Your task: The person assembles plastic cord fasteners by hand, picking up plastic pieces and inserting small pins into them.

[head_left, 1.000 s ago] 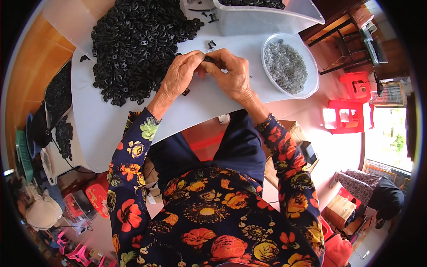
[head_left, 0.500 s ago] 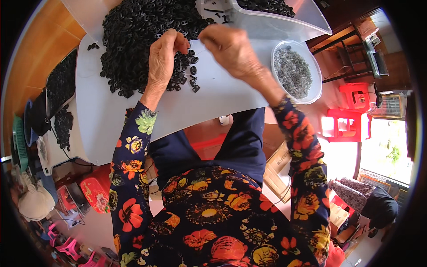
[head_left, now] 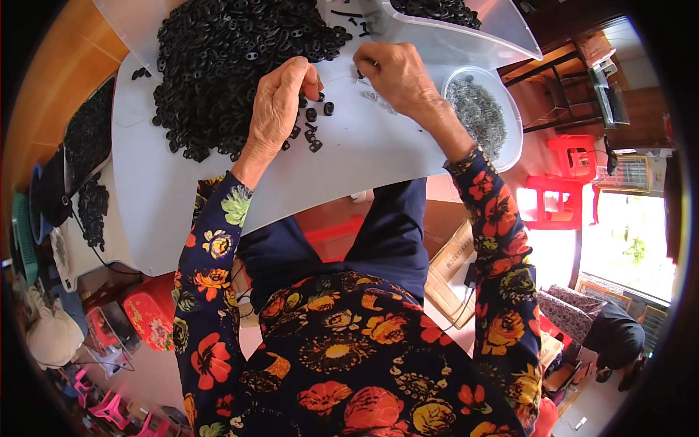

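A large heap of small black oval plastic pieces with two holes (head_left: pixel 211 80) covers the left part of the pale tabletop (head_left: pixel 349 156). My left hand (head_left: pixel 280 102) is at the heap's right edge with its fingers curled closed; whatever they hold is hidden. A few loose black pieces (head_left: pixel 312 114) lie beside and below it. My right hand (head_left: pixel 403 79) is closed in a pinch to the right, apart from the left. A tiny dark bit shows at its fingertips, too small to name. Small clear or silvery bits (head_left: pixel 378 100) lie on the tabletop under this hand.
A round clear tub (head_left: pixel 513 138) of small silvery bits stands at the table's right end. Behind it sits a translucent bin (head_left: pixel 466 45) with more black pieces. Red stools (head_left: pixel 557 200) are on the floor at the right; an opened cardboard box (head_left: pixel 451 273) is below the table.
My right hand has moved right, away from my left hand, uncovering clear bits on the table. My left hand has shifted slightly right and nearer. The view has shifted a little.
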Motion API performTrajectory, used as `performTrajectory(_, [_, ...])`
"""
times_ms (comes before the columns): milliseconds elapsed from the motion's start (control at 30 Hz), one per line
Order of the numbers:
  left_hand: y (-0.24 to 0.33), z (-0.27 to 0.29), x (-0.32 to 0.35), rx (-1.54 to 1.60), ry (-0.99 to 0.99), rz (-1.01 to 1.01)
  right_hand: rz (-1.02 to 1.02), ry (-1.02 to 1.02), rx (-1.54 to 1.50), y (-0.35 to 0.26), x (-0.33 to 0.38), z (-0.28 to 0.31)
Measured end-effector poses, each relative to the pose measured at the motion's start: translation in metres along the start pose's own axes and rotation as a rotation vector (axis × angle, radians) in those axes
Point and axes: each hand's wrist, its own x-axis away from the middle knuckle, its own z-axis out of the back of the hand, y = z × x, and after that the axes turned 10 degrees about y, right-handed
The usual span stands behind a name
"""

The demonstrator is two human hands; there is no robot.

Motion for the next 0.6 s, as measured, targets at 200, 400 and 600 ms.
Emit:
performTrajectory(200, [-0.006, 0.001, 0.002, 0.029, -0.012, 0.030, 0.216, -0.125, 0.242, 0.013, 0.011, -0.003])
performTrajectory(400, [0.000, 0.003, 0.005, -0.030, -0.021, 0.019, 0.448, -0.160, 0.424, 0.002, 0.008, -0.015])
performTrajectory(600, [0.004, 0.005, 0.002, -0.110, 0.005, -0.040, 0.406, -0.121, 0.450, 0.002, 0.007, -0.022])
